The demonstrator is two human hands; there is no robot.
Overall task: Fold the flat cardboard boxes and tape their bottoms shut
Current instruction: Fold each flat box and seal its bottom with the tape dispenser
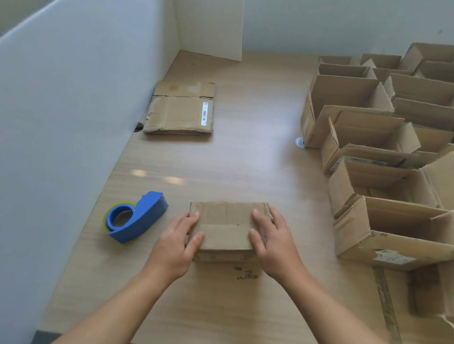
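Observation:
A small cardboard box (226, 229) stands on the wooden table (249, 160) in front of me, its flaps folded shut on top. My left hand (176, 244) holds its left side, thumb on the top flap and fingers curled round the edge. My right hand (274, 241) lies on the right part of the top, fingers spread and pressing the flaps down. A blue tape dispenser (135, 219) with a yellowish roll lies to the left of the box, untouched. A stack of flat cardboard boxes (182, 108) lies farther back on the left.
Several folded open-topped boxes (395, 174) crowd the right side of the table, back to front. A white partition wall (56, 124) runs along the left edge and across the back. A small round grommet (299, 142) sits beside the boxes.

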